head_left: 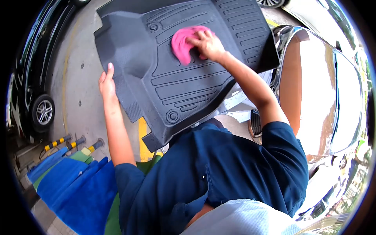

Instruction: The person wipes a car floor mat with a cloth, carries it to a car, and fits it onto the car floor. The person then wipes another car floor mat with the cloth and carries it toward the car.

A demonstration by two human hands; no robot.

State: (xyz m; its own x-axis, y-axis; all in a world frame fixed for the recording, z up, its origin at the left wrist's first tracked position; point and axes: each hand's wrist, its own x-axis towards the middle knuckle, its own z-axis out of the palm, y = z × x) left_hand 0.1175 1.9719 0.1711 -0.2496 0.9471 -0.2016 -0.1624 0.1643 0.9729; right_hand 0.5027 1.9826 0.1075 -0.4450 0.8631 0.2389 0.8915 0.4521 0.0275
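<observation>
A large black moulded car floor mat (184, 86) with raised ribs is held up in front of my body. My left hand (107, 81) grips its left edge, with the thumb on the upper face and the other fingers partly hidden by the rim. On the mat's ribbed middle, my right hand (207, 44) presses a bunched pink cloth (182, 45), its fingers curled over the fabric. The cloth and fingertips are slightly blurred. The mat lies tilted, and whatever supports it from below is mostly hidden.
A black car (33, 70) stands at the left, a shiny brown and white-looking car (313, 94) at the right. Blue towels (78, 188) and green cloth hang at lower left beside black-and-yellow posts (56, 143). Grey floor (80, 78) with yellow lines lies beneath.
</observation>
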